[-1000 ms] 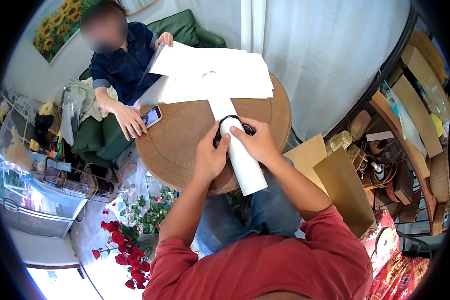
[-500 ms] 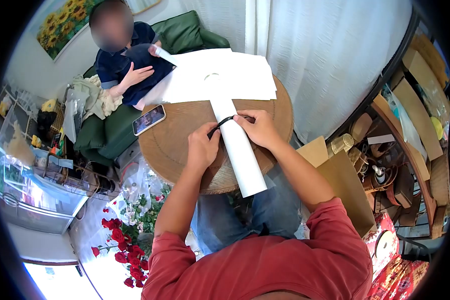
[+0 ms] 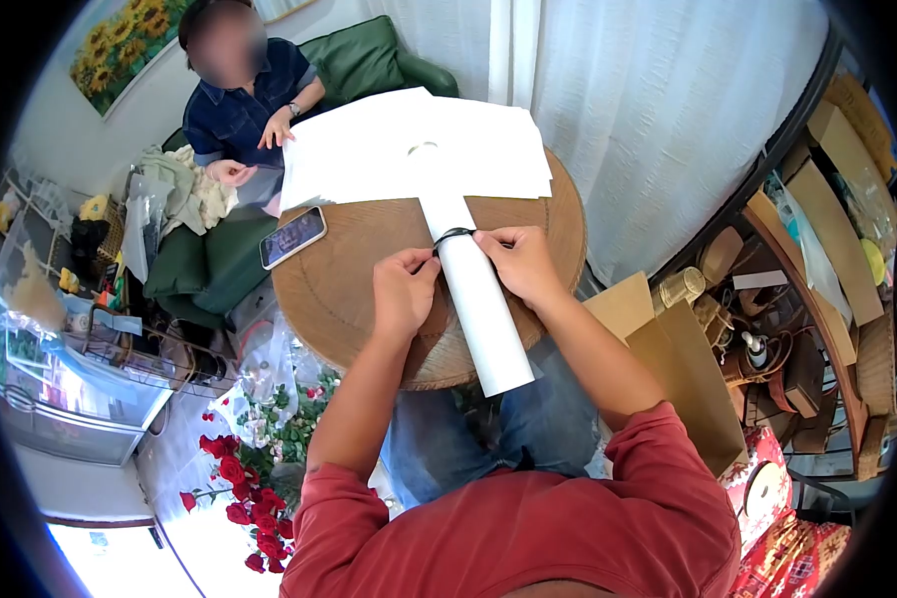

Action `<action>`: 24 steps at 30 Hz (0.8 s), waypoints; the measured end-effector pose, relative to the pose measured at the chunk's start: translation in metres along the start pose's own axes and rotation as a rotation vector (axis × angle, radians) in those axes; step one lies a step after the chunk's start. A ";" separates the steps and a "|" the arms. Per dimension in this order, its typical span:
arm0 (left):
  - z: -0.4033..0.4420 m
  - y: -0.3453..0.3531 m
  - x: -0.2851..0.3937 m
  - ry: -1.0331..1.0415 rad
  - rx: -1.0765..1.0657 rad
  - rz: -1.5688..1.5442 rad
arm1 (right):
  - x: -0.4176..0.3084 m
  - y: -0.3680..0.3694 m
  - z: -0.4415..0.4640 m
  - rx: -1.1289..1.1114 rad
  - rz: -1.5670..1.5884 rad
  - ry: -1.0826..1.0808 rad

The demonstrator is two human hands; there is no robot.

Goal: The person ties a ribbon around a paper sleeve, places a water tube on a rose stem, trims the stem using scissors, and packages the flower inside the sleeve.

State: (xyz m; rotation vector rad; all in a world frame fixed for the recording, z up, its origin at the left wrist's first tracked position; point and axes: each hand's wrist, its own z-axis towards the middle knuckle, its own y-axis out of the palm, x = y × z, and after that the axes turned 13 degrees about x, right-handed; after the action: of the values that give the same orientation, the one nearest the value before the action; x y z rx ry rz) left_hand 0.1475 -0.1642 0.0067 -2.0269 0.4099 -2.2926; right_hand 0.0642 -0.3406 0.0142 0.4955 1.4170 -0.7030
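A white paper roll (image 3: 485,321) lies across the near part of the round wooden table (image 3: 339,269), its near end jutting past the edge. Around its upper part runs a thin black band (image 3: 455,233); I cannot tell whether it is a cord or a strap. To the left of the roll, my left hand (image 3: 405,289) is closed, with thumb and forefinger pinching the band. On the other side, my right hand (image 3: 518,262) pinches the band against the roll's right edge. Flat white sheets (image 3: 409,149) lie just beyond the roll.
A phone (image 3: 293,238) rests at the table's left edge. Across the table a person (image 3: 259,110) sits on a green sofa (image 3: 354,65), one hand on the sheets. Red roses (image 3: 254,498) stand low on my left, and an open cardboard box (image 3: 673,369) is on my right.
The band sits more closely round the roll, and my hands have shifted slightly. The other person has lowered their hands, and the sheet's lifted left end now lies flatter.
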 end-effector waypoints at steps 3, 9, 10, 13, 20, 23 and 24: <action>-0.010 0.001 0.001 0.053 0.034 0.008 | -0.007 0.001 -0.009 0.065 -0.082 -0.028; -0.021 -0.001 0.006 0.064 0.042 0.055 | -0.009 0.006 -0.020 0.180 -0.175 -0.123; -0.020 -0.002 0.004 0.063 0.042 0.055 | -0.011 0.006 -0.021 0.196 -0.199 -0.179; -0.012 -0.014 0.002 0.293 0.036 0.185 | -0.008 -0.005 -0.006 0.061 -0.265 -0.295; 0.000 -0.044 0.012 0.568 -0.032 0.487 | -0.007 -0.037 0.028 -0.109 -0.352 -0.530; 0.002 -0.048 0.008 0.694 0.001 0.504 | -0.007 -0.044 0.036 -0.091 -0.324 -0.441; 0.001 -0.048 0.008 0.773 0.025 0.514 | -0.008 -0.045 0.036 -0.092 -0.333 -0.408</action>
State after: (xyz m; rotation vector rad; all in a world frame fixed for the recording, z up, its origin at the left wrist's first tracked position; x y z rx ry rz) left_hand 0.1543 -0.1195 0.0256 -0.7877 0.8039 -2.5716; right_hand 0.0581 -0.3967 0.0308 0.0337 1.1465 -0.9409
